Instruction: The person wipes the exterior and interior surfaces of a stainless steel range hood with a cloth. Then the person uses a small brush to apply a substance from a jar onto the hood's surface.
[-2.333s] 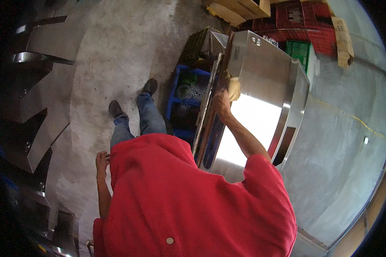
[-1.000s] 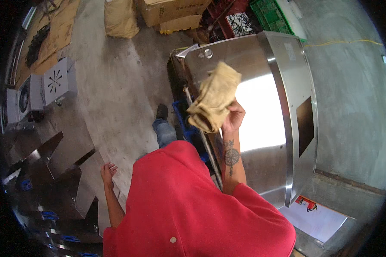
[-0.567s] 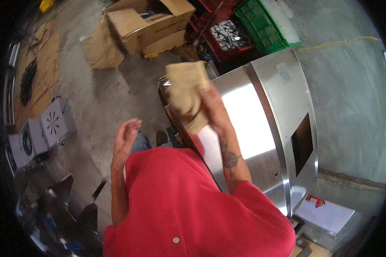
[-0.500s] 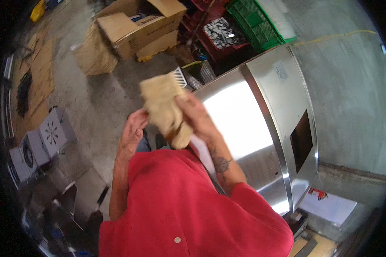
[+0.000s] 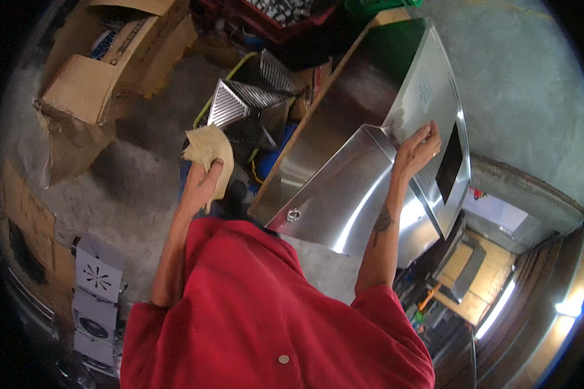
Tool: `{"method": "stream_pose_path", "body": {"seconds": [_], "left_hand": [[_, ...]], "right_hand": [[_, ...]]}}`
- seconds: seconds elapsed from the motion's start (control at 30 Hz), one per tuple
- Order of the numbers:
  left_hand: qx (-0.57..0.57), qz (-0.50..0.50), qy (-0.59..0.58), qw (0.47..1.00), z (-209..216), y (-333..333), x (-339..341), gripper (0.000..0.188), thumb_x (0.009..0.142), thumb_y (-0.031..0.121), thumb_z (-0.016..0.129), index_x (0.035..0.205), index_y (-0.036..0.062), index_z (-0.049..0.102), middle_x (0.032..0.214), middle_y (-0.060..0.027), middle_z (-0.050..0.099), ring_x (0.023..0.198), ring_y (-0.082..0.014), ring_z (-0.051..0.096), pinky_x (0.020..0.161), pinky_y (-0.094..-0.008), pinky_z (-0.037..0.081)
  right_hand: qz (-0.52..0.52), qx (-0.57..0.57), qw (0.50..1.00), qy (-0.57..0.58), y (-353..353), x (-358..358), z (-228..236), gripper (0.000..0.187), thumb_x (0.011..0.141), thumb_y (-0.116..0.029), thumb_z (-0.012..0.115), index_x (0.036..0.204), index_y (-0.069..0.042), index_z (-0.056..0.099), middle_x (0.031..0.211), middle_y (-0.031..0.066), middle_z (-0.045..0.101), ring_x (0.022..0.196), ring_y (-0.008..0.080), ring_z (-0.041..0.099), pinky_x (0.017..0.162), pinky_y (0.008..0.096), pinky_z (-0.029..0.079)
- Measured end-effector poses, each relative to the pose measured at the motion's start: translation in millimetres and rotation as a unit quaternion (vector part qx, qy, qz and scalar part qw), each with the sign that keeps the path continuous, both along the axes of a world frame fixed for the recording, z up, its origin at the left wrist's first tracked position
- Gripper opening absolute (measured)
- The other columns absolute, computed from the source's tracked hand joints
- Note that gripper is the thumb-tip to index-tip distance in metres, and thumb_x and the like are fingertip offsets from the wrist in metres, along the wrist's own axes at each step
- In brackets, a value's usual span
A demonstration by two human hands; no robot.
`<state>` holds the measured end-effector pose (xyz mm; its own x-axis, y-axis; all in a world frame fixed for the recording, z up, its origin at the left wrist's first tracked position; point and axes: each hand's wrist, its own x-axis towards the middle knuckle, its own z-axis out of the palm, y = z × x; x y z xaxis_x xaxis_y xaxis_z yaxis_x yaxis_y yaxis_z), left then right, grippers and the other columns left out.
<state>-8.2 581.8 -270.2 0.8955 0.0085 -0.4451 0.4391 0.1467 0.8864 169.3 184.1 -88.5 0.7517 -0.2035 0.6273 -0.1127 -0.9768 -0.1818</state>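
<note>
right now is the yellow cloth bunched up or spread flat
Bunched up: the yellow cloth is crumpled in the left hand, hanging in folds, clear of the steel cabinet.

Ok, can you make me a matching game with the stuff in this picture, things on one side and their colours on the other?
Things:
1. cloth in the left hand
2. shirt
3. metal cabinet under the right hand
4. cardboard box

Colours:
A. red
B. brown
C. pale yellow
D. shiny silver

Pairs: 1-C, 2-A, 3-D, 4-B
</note>
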Motion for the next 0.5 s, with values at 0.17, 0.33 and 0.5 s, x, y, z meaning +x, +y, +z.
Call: {"method": "stream_pose_path", "body": {"seconds": [0.17, 0.33, 0.5], "left_hand": [[-0.008, -0.129, -0.150, 0.980, -10, -27, 83, 0.054, 0.108, 0.015, 0.060, 0.158, -0.0007, 0.046, 0.156, -0.0151, 0.055, 0.144, -0.0250, 0.051, 0.120, -0.0372, 0.039], [0.050, -0.148, -0.263, 0.952, -27, -112, 181, 0.027, 0.105, 0.010, 0.056, 0.126, -0.0055, 0.063, 0.117, -0.0333, 0.070, 0.112, -0.0463, 0.069, 0.094, -0.0475, 0.054], [0.118, -0.412, -0.131, 0.894, -8, -141, 110, 0.025, 0.098, 0.008, 0.055, 0.112, -0.0112, 0.063, 0.109, -0.0372, 0.068, 0.103, -0.0501, 0.069, 0.090, -0.0575, 0.053]], "right_hand": [[-0.002, -0.021, 0.999, 0.037, 1, 12, -14, 0.043, 0.113, -0.025, 0.049, 0.139, 0.008, 0.058, 0.124, 0.0245, 0.063, 0.115, 0.0403, 0.056, 0.104, 0.0513, 0.042], [-0.017, -0.004, 0.998, 0.068, 3, 19, -7, 0.042, 0.107, -0.017, 0.050, 0.141, 0.007, 0.056, 0.128, 0.0259, 0.063, 0.118, 0.0391, 0.056, 0.107, 0.0493, 0.042], [-0.020, 0.011, 0.999, 0.040, 7, 4, -7, 0.043, 0.102, -0.010, 0.048, 0.139, 0.009, 0.056, 0.128, 0.0259, 0.063, 0.117, 0.0388, 0.056, 0.107, 0.0499, 0.041]]}}
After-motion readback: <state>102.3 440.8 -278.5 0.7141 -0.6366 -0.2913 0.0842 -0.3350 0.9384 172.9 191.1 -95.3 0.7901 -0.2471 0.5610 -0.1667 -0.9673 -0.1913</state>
